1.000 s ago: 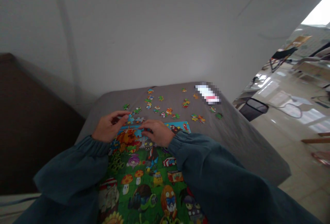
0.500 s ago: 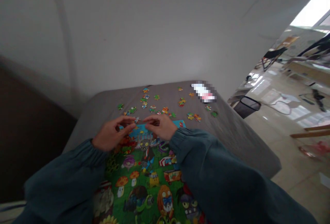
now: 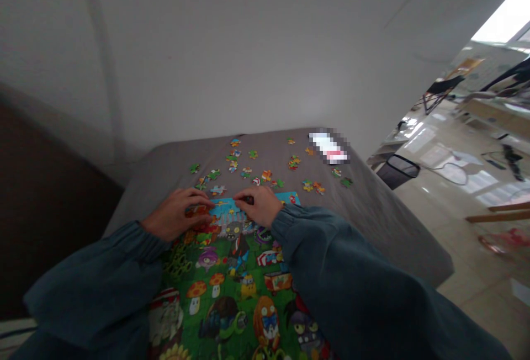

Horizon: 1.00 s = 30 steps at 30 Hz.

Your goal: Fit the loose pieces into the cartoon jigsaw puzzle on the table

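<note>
A large colourful cartoon jigsaw puzzle (image 3: 232, 288) lies on a grey cloth-covered table (image 3: 372, 222) right in front of me. Both my hands rest at its far edge, on the blue strip of sky. My left hand (image 3: 178, 217) lies on the upper left part with its fingers stretched rightward and flat on the pieces. My right hand (image 3: 261, 206) has its fingers bent, their tips pinched on a small puzzle piece (image 3: 247, 200) at the top edge. Dark teal sleeves cover both my arms.
Several loose puzzle pieces (image 3: 248, 165) are scattered across the far half of the table. A blurred white and pink object (image 3: 330, 147) lies at the far right corner. A black bin (image 3: 397, 169) stands on the shiny floor to the right. A wall stands behind the table.
Both hands, which held a piece together just above the puzzle, have come down onto its top edge. The left hand has flattened out.
</note>
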Motion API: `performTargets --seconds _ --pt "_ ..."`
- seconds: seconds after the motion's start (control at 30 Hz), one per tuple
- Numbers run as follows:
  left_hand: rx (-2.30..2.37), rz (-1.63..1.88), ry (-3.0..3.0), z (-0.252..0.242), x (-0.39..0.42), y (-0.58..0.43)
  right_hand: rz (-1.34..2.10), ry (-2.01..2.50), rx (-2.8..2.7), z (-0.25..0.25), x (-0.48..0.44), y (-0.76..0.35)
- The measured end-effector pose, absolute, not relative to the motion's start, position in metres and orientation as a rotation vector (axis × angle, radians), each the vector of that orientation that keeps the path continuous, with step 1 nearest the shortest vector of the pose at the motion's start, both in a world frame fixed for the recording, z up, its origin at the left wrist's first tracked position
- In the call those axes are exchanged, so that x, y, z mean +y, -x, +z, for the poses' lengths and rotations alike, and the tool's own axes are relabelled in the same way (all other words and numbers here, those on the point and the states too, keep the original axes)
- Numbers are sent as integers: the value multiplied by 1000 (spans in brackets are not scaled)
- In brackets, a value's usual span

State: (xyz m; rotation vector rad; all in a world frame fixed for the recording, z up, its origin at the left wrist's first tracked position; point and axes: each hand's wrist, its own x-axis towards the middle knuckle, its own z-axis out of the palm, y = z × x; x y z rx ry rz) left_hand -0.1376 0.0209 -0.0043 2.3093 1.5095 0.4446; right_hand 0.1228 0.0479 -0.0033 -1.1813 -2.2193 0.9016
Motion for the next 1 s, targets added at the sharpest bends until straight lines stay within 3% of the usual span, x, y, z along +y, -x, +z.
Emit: performTargets --seconds 0.47,1.0 --pt "1503 469 -2349 -3 20 129 518 1055 -2571 5 31 -124" --pt "1602 494 -2342 -6 18 120 531 1048 -2565 3 30 -125"
